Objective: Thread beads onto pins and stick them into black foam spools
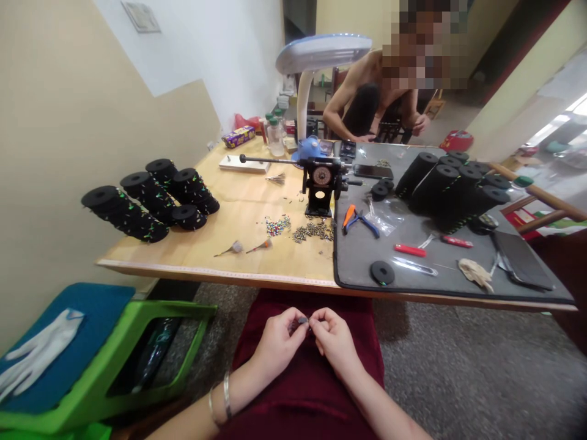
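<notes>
Over the dark red cloth (307, 391) on my lap, both hands meet in front of the table's edge. My left hand (279, 339) pinches a small dark grey piece (302, 320) between thumb and forefinger; its exact kind is too small to make out. My right hand (334, 342) is closed in a pinch right beside it, fingertips nearly touching the left ones, and what it holds is hidden. On the table beyond lie small colourful beads (277, 225), a pile of small metal pieces (314, 231), and two small pointed grey items (235, 247).
A black hand-cranked device (320, 183) stands mid-table below a lamp (323, 54). Black foam spools (142, 195) stack at left, more (440, 183) at right. Pliers (360, 221) and a red-handled tool (409, 250) lie on the grey mat (358, 263). Another person (353, 104) sits opposite.
</notes>
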A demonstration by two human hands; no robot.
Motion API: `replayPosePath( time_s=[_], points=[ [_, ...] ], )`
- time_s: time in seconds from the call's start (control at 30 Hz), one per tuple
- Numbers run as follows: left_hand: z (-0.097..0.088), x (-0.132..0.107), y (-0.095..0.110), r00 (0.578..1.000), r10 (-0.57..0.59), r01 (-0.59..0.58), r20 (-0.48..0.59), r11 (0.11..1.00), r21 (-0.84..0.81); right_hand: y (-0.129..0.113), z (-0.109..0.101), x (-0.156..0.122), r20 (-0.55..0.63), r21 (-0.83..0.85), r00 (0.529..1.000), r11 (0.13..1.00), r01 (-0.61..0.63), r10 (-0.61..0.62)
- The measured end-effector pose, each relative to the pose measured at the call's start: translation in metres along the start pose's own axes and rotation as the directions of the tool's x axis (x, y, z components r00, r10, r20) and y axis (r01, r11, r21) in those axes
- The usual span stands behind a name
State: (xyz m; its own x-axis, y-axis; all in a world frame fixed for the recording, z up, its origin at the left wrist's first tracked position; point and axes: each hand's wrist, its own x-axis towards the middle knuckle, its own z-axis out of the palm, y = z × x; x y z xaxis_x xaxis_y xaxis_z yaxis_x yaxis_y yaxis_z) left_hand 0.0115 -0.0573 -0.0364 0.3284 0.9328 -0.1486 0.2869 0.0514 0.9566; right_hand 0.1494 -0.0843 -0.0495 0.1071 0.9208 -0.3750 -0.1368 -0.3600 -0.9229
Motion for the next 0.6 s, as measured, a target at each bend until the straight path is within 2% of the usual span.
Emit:
replayPosePath(
  time_s=[0.37,0.6],
  points=[
    [0.0056,-0.0016,-0.0023,0.997,-0.001,-0.001,0.075,1.000,0.022,0.0052,-0.0026,0.0060,-0.048,0.239,0.993,0.967,-0.093,0.107],
    [0.0051,-0.0010,0.0001,0.990,-0.039,0.047,0.139,0.998,-0.052,0.0028,-0.0018,0.0031,-0.002,0.262,0.995,0.960,-0.095,0.099]
  ],
)
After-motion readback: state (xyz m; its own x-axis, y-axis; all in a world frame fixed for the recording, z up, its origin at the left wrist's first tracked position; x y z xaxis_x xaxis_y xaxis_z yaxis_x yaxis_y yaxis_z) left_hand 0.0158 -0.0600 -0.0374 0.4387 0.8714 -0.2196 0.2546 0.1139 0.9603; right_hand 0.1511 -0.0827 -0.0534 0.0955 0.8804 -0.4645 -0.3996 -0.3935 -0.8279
